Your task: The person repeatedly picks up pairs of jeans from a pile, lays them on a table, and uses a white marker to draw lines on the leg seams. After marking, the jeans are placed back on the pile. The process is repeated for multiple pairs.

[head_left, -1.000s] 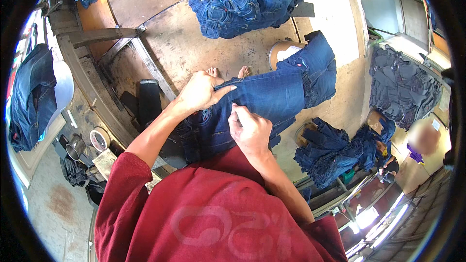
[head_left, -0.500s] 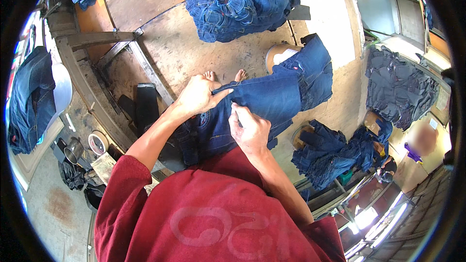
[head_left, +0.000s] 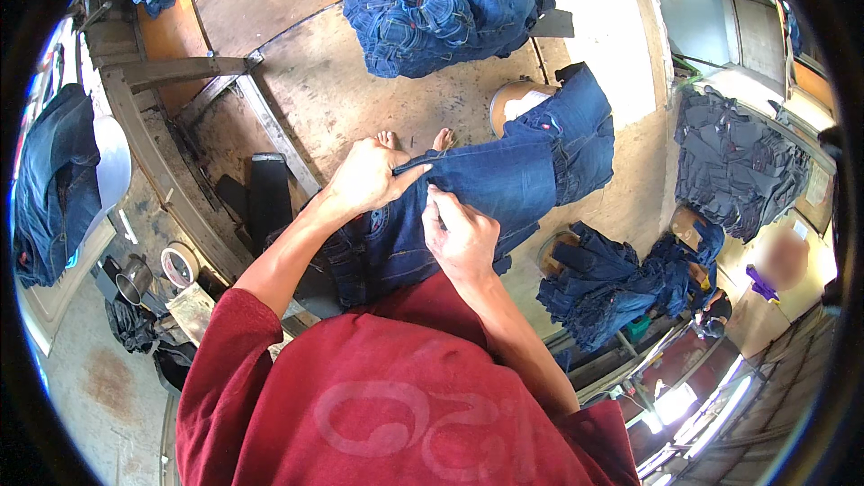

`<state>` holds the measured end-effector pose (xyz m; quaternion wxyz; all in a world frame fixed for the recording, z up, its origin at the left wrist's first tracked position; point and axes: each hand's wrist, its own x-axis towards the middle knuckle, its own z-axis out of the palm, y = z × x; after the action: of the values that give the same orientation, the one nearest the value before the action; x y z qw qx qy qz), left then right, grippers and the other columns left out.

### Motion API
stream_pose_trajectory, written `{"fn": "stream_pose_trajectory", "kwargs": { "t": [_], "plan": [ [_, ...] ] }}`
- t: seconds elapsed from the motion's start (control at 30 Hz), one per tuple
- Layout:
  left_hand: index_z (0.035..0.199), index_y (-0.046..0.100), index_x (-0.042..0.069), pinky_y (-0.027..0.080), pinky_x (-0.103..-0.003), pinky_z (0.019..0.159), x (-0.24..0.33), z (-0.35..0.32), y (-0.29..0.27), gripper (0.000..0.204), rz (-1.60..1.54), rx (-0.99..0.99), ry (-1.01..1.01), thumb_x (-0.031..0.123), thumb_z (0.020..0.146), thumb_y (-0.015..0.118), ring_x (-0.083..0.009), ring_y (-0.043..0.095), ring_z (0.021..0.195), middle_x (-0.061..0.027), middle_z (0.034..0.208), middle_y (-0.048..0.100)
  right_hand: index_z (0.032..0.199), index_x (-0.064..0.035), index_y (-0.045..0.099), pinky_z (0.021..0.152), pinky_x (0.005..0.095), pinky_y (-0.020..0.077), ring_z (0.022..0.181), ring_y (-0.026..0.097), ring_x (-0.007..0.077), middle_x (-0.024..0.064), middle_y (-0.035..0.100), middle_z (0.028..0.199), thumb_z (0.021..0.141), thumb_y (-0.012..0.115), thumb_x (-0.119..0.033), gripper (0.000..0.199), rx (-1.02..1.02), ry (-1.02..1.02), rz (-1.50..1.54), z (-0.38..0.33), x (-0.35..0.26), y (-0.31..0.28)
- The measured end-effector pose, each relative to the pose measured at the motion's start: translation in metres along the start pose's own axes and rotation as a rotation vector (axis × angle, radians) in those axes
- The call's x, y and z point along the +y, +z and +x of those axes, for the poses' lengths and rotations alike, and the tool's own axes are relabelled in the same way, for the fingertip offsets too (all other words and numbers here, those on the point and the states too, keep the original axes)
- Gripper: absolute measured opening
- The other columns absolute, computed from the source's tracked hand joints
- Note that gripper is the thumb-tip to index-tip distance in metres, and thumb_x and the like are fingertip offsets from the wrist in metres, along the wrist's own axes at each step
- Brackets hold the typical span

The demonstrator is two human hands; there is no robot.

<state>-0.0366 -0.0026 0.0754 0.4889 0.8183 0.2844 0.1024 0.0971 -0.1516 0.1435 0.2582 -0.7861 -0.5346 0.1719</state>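
Note:
A pair of dark blue jeans lies across my lap and stretches out to the right. My left hand is closed on its upper edge, thumb and forefinger pinching the denim. Just right of it, my right hand is over the same cloth with its fingers curled into a pinch near the pinched edge. Whatever sits between those fingertips, if anything, is too small to make out. Part of the jeans near my left wrist bunches up and shows a patch of stitching.
A big heap of folded jeans stands on the floor ahead. More denim is piled at the right, with dark grey garments beyond. A wooden frame, a tape roll and a metal mug are at the left. Another person is at far right.
My right hand's fingertips have moved slightly up and closer to the pinched edge. My left hand keeps its grip in the same place.

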Motion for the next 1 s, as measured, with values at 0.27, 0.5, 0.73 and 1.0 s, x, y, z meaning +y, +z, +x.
{"fn": "stream_pose_trajectory", "kwargs": {
  "t": [0.27,0.5,0.73,1.0],
  "plan": [
    [0.077,0.078,0.001,0.053,-0.046,0.057,-0.002,0.000,0.003,0.032,0.024,0.028,0.026,0.027,0.094,0.084,-0.0428,0.065,0.056,-0.0236,0.064,0.064,0.103,-0.0063,0.077,0.054,0.0383,0.0569,0.058,0.072,0.0275,0.0119,0.073,0.073,0.090,0.077,-0.004,0.013,-0.131,0.034,-0.022,-0.008,0.001,-0.011],
    [0.076,0.078,0.002,0.053,-0.046,0.056,0.001,-0.001,0.002,0.032,-0.009,0.031,-0.009,0.027,0.093,0.085,-0.0413,0.065,0.056,-0.0227,0.064,0.064,0.105,-0.0068,0.076,0.052,0.0386,0.0564,0.057,0.072,0.0289,0.0132,0.071,0.070,0.092,0.076,-0.005,0.013,-0.079,-0.005,-0.066,-0.003,0.002,-0.001],
    [0.072,0.076,0.001,0.053,-0.047,0.056,-0.001,0.002,0.001,0.035,0.056,0.034,0.045,0.027,0.093,0.085,-0.0408,0.065,0.055,-0.0217,0.061,0.063,0.103,-0.0073,0.077,0.051,0.0391,0.0552,0.054,0.071,0.0292,0.0136,0.069,0.067,0.093,0.076,-0.006,0.010,-0.053,0.051,-0.022,-0.006,0.002,-0.005],
    [0.075,0.077,0.001,0.055,-0.046,0.058,0.000,0.003,0.002,0.030,0.022,0.044,0.011,0.024,0.093,0.085,-0.0411,0.068,0.058,-0.0230,0.064,0.065,0.107,-0.0093,0.076,0.053,0.0424,0.0583,0.056,0.072,0.0314,0.0114,0.072,0.070,0.094,0.076,-0.011,0.013,-0.167,0.086,-0.124,-0.007,0.003,-0.006]
  ]
}}
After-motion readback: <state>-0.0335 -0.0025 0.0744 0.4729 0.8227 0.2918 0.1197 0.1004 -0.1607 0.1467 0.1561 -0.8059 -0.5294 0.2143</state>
